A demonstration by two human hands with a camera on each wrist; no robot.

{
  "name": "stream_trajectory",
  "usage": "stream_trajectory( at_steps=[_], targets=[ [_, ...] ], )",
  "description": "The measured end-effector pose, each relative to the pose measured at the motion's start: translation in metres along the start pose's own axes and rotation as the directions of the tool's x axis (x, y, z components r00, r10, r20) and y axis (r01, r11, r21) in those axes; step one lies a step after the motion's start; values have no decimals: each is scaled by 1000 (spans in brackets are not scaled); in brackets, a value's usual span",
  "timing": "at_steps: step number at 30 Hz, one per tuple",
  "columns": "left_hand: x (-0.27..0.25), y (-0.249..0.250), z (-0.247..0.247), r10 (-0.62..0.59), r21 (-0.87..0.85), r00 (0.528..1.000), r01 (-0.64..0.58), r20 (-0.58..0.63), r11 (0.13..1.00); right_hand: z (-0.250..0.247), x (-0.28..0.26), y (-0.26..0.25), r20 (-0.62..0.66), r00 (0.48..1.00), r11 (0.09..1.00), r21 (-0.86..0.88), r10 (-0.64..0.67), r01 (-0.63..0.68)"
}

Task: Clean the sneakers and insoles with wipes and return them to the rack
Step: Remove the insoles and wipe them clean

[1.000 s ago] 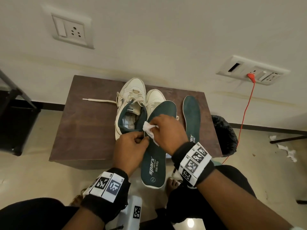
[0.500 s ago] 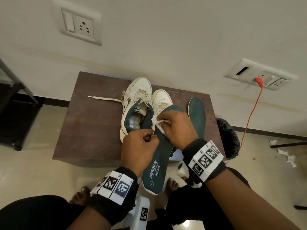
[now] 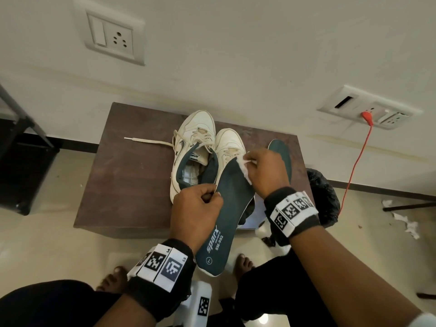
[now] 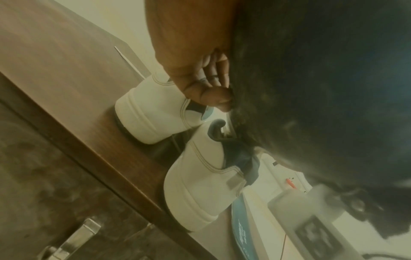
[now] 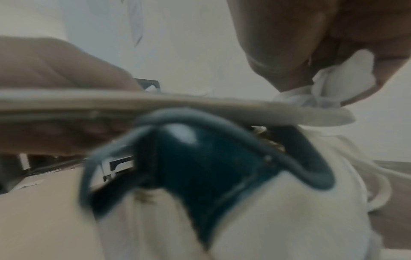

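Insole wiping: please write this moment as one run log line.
step: wiping insole | left hand: grips insole edge | right hand: presses wipe at toe end | second insole: on table

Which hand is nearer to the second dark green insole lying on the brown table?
Right. The right hand, pinching a white wipe, overlaps that dark green insole in the head view. The left hand is farther left.

Two sneakers stand side by side at the middle of the table, toes toward its back edge. A second insole lies near the right edge, and the held insole juts past the front edge.
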State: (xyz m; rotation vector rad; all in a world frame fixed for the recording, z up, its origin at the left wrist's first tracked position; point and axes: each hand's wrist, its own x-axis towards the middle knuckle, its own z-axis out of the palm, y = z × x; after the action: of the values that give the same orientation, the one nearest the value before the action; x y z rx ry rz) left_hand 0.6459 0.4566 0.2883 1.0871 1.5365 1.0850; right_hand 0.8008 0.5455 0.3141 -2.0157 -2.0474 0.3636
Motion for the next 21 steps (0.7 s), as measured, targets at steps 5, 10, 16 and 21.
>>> stream_trajectory(
  at_steps=[5, 10, 16, 21],
  targets=[
    [0, -2, 1, 22, 41, 1000, -23, 7, 999, 4, -49, -13, 73, 952, 950, 121, -297, 287],
    [-1, -2, 0, -17, 35, 1000, 16, 3, 999, -2, -42, -6, 119, 950, 957, 24, -289, 289],
    [-1, -1, 2, -28, 8, 1000, 28, 2, 1000, -8, 4, 11, -25, 1000, 998, -56, 17, -18],
    [0, 0, 1, -39, 21, 999, 39, -19, 999, -1, -12, 20, 32, 998, 999, 16, 48, -48]
  ],
)
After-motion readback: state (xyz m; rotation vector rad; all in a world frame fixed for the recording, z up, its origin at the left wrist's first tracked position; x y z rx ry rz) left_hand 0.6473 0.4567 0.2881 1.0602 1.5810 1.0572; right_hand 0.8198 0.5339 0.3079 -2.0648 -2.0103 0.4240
